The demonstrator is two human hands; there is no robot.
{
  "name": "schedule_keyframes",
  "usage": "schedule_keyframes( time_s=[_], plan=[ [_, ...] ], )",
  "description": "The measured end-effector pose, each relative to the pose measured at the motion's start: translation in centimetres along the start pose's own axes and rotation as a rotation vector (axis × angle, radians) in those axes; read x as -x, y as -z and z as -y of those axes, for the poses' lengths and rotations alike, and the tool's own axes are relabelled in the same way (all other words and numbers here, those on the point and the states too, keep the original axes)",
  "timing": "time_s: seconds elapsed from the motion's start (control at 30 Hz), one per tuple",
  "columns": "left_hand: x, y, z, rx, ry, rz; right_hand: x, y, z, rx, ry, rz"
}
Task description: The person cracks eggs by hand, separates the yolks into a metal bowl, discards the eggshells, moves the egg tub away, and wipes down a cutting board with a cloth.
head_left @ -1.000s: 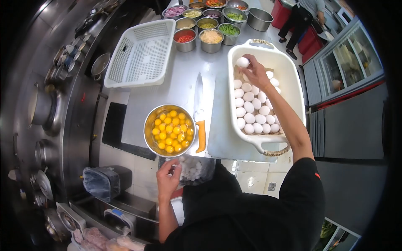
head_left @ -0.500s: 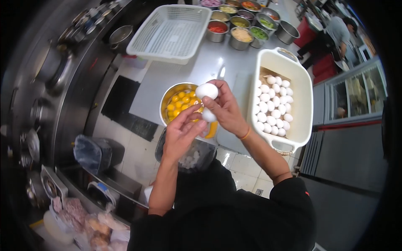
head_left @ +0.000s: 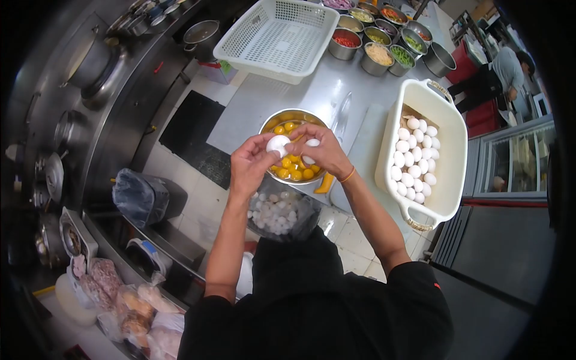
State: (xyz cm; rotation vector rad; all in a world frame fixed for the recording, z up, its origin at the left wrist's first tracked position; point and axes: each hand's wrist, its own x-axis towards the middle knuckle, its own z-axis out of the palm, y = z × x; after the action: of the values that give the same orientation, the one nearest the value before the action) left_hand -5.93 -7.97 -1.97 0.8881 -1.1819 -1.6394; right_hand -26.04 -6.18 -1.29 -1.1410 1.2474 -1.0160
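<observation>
Over the steel bowl [head_left: 294, 115], both grips closed on white eggs

At the near side of the bowl's mouth, the left-hand egg [head_left: 278, 146] is clasped between the thumb and fingers of the left hand [head_left: 251, 165]; its far-left side is covered by the fingers, and its lower edge by the thumb. On its right side, the same egg is met by the fingertips of the right hand [head_left: 321, 150]. Within that hand's curled fingers, the right-hand egg [head_left: 311, 151] is held, partly hidden. Whether either shell is cracked cannot be told.

Below the hands, yolks [head_left: 296, 175] are contained in the bowl, which is set at the near edge of the steel worktable [head_left: 309, 90]. Just beside it, a knife is laid, its orange handle [head_left: 324, 183] pointed toward the person. To the right, whole eggs [head_left: 414, 157] are gathered in a white two-handled tub [head_left: 457, 144], well apart from the hands. Below the table edge, white shells [head_left: 277, 216] are collected in a bag-lined bin [head_left: 306, 223].
</observation>
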Motion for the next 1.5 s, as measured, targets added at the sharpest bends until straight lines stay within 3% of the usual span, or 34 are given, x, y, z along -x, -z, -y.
schedule_keyframes(
  time_s=[0.1, 0.2, 0.7, 0.9, 1.1, 1.3, 1.4, 1.5],
  plan=[
    [-0.5, 0.0, -0.2, -0.039, 0.054, 0.006, -0.2, -0.6, -0.4, 0.106, 0.123, 0.0],
    [-1.0, -0.1, -0.2, -0.088, 0.073, 0.013, -0.5, -0.2, 0.3, 0.234, 0.088, -0.023],
    [-3.4, 0.4, 3.0, -0.19, 0.007, 0.062, -1.5, -0.4, -3.0, 0.35, 0.257, -0.246],
    [-4.4, 1.2, 2.4, -0.472, 0.017, 0.152, -1.6, 1.4, -2.5, 0.477, 0.301, -0.118],
    [-4.7, 0.7, 0.3, -0.554, 0.012, 0.237, -2.0, 3.0, -2.3, 0.693, 0.59, -0.061],
    [-4.4, 0.5, -1.7, -0.882, -0.423, 0.248, -1.1, 3.5, -1.1, 0.839, 0.767, -0.1],
    [-2.1, 0.4, -2.3, -0.815, -0.391, 0.204, 0.5, 2.0, -0.5, 0.749, 0.718, -0.197],
    [2.1, 1.1, -2.3, -0.602, -0.228, 0.161, 4.7, -1.8, 1.3, 0.485, 0.5, -0.234]
  ],
)
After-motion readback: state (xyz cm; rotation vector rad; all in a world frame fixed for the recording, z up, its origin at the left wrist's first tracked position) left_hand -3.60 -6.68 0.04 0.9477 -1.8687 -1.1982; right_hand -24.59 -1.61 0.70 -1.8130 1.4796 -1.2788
